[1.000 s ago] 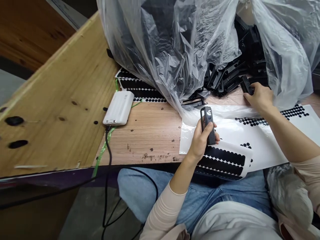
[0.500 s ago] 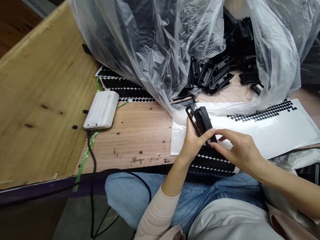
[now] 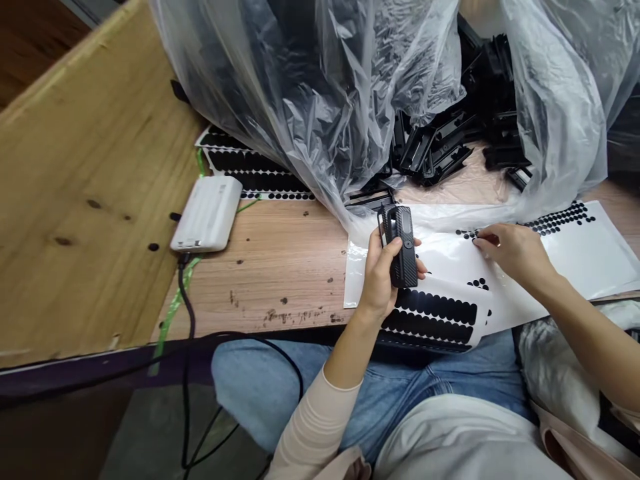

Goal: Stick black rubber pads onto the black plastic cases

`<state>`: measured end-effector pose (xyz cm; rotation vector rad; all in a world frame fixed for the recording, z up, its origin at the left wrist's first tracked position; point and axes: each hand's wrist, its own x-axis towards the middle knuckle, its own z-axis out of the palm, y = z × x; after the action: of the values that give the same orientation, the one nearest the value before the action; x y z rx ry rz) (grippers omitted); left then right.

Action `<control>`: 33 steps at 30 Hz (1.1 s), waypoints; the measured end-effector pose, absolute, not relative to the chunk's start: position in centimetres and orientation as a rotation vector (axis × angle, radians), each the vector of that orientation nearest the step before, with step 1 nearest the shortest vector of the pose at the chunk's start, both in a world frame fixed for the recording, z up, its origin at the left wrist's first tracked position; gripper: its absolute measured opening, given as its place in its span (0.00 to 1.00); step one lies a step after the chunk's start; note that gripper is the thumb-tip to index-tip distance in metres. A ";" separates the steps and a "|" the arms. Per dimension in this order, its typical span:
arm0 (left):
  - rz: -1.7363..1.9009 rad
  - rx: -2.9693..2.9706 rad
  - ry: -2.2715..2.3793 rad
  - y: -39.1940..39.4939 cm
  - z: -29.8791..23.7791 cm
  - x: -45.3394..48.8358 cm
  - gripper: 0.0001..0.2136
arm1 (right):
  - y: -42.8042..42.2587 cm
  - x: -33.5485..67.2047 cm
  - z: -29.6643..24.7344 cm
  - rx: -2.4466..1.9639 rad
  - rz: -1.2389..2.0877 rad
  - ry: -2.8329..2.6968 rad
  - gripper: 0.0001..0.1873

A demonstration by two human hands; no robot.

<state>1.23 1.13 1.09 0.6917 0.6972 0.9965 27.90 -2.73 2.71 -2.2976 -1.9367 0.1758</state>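
Note:
My left hand (image 3: 381, 277) is closed around a black plastic housing (image 3: 406, 257) with a carbon-fibre-like texture and a small round spot on its face. The thumb presses on its front, and fingertips show past its right edge. A second black frame-like edge stands at its left side. Over the white sticker sheet (image 3: 430, 253), my right hand (image 3: 515, 253) pinches at a black round sticker (image 3: 475, 242) by the end of the dot rows. Its other fingers are curled, partly hidden. Below lies a sheet with black scalloped strips (image 3: 435, 309).
A clear plastic bag (image 3: 320, 120) covers the back of the table, with several black plastic parts (image 3: 445, 147) at its mouth. To the left are a white power bank (image 3: 207, 213) with a black cable (image 3: 187, 300) and a wooden panel (image 3: 90, 200). Another strip sheet (image 3: 255, 170) lies behind.
My right hand has left the housing and moved right to the dots on the white sheet. My left hand has turned the housing so its textured face shows.

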 end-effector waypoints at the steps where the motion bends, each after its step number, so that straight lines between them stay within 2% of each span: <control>1: 0.995 0.690 0.695 1.1 1.1 1.3 0.24 | -2.6 27.8 2.9 -2.301 0.192 -1.957 0.11; 5: 0.981 0.691 0.691 1.0 1.0 1.4 0.24 | -1.9 27.6 3.3 -2.315 0.249 -2.000 0.14; 12: 0.970 0.739 0.673 0.9 1.0 1.4 0.24 | 0.2 29.9 4.8 -2.209 0.629 -1.995 0.07; 17: 0.935 0.779 0.680 0.7 1.0 1.4 0.27 | -0.2 26.1 6.7 -1.705 1.354 -1.408 0.23; 19: 0.926 0.785 0.697 0.5 0.9 1.5 0.28 | -0.4 23.5 7.0 -1.555 1.494 -1.228 0.24; 24: 0.915 0.784 0.718 0.3 0.9 1.5 0.29 | -0.2 19.7 6.8 -1.479 1.559 -1.149 0.20; 33: 0.922 0.749 0.726 0.4 1.2 1.4 0.29 | 0.1 19.6 6.5 -1.452 1.602 -1.105 0.20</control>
<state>1.41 0.42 1.16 0.7487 0.7259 0.9223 19.58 0.14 6.45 -1.4516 -1.1045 1.6015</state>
